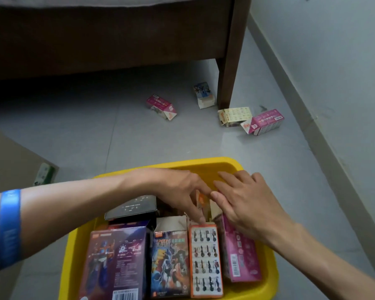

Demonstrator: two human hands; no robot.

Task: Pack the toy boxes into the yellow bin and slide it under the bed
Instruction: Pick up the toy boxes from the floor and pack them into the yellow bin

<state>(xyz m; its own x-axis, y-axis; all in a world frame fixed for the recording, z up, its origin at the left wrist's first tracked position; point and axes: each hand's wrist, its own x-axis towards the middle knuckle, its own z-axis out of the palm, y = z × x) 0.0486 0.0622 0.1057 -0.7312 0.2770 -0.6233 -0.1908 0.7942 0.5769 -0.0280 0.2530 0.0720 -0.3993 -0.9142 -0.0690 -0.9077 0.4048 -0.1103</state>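
Observation:
The yellow bin (204, 162) sits on the floor in front of me, holding several toy boxes on end: a purple one (115, 263), a blue robot one (169, 263), an orange one (205, 260), a pink one (240, 256) and a black one (131, 207) behind. My left hand (182, 187) reaches in from the left, its fingers pointing down to the orange box's top. My right hand (247, 200) lies flat over the pink box with straight fingers. A small orange-topped box (202, 200) stands between the two hands.
Several loose toy boxes lie on the grey floor: a pink one (160, 106), a blue-white one (204, 95), a cream one (235, 115) and another pink one (266, 121). The brown bed frame (106, 40) and its leg (227, 83) stand beyond. A cardboard piece (13, 161) lies at left; a wall runs along the right.

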